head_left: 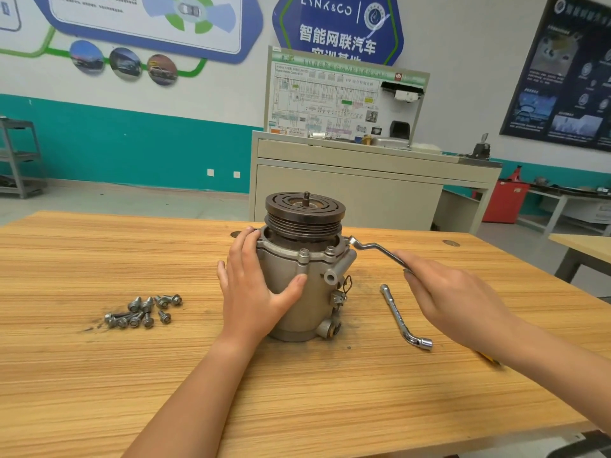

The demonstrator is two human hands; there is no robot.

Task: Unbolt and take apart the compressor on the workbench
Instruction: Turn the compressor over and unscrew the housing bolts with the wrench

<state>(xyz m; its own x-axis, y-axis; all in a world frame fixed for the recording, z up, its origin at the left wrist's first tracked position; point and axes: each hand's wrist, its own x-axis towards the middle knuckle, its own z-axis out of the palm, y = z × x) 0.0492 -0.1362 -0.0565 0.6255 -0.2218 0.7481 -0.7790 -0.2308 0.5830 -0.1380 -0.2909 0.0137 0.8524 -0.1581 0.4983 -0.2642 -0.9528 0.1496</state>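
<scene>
A grey metal compressor [299,302] stands upright on the wooden workbench [132,375], its dark grooved pulley [305,211] on top. My left hand [256,285] wraps the left side of the housing, thumb across the front. My right hand [453,299] grips the handle of an offset ring spanner [373,247], whose head sits at a bolt on the compressor's upper right flange. Two more flange bolts [304,252] show at the front rim.
Several loose bolts [142,310] lie in a pile on the bench to the left. An L-shaped socket wrench [401,317] lies to the right of the compressor. A beige training cabinet [350,180] stands behind the bench. Another table edge [582,247] is at far right.
</scene>
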